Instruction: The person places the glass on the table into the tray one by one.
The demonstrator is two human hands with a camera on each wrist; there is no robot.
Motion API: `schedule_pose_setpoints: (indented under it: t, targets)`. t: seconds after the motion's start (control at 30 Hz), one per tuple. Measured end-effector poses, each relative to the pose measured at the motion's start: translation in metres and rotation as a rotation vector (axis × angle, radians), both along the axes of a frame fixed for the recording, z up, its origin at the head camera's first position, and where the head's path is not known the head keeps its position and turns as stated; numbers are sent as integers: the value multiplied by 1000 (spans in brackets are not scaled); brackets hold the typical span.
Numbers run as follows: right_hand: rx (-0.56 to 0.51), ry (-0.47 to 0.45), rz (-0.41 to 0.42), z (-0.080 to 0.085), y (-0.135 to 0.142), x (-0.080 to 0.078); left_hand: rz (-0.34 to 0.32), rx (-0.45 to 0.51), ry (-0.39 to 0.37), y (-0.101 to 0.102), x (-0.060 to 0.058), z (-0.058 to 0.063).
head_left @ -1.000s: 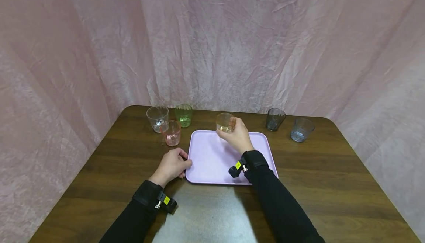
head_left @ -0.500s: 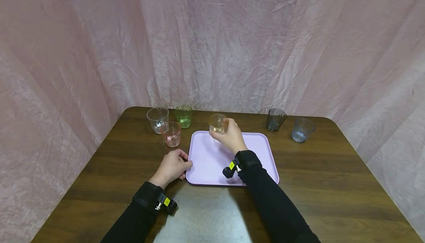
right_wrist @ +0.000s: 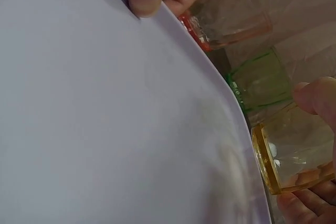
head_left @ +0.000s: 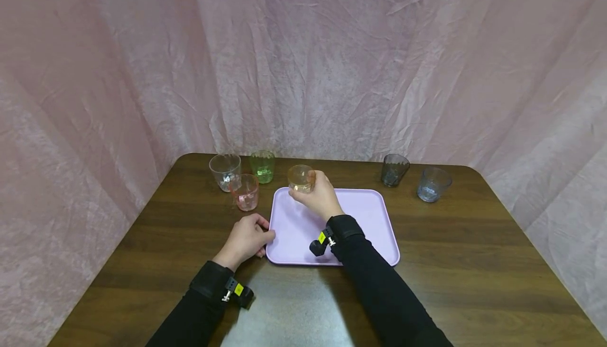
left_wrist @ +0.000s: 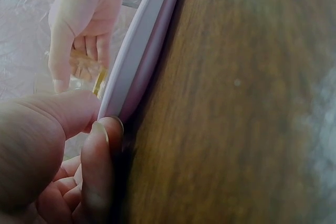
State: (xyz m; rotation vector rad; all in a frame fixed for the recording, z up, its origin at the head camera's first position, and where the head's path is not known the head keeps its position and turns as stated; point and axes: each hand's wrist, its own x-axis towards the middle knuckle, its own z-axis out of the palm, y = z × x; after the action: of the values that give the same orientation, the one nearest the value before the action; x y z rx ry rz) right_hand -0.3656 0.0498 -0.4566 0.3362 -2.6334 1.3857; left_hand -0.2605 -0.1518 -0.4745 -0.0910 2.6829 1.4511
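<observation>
My left hand (head_left: 244, 239) pinches the left edge of a lilac tray (head_left: 362, 215) between thumb and fingers. The left wrist view shows the tray's rim (left_wrist: 126, 59) caught between the thumb and a fingertip. My right hand (head_left: 320, 195) grips an amber-tinted glass (head_left: 301, 179) by its sides, upright near the tray's far left corner. Seen from the right wrist, the glass's thick base (right_wrist: 266, 158) sits right at the tray's rim, with the thumb on one side and fingers on the other.
Left of the tray stand a pink glass (head_left: 246, 194), a clear glass (head_left: 224, 170) and a green glass (head_left: 263, 167). To its right are a dark grey glass (head_left: 393, 170) and a bluish glass (head_left: 431, 185). Behind the wooden table (head_left: 474, 263) hangs a pink curtain (head_left: 303, 62).
My right hand has moved left with the amber glass along the tray's far side, toward its left corner. The left hand has kept its hold on the tray, which stays in place.
</observation>
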Motion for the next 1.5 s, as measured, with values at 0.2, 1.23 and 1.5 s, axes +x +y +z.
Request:
schedule_pose_setpoints:
  t: [0.2,1.23,1.5]
  targets:
    - [2,4,31,-2,-8,2,-6,0,26,-1,0,-1]
    - [30,-26,44,-9,-19,5,-18,4,52,0,-2,-1]
    - [66,-24,42,-9,-19,8,-2,2,23,-1,-1,-1]
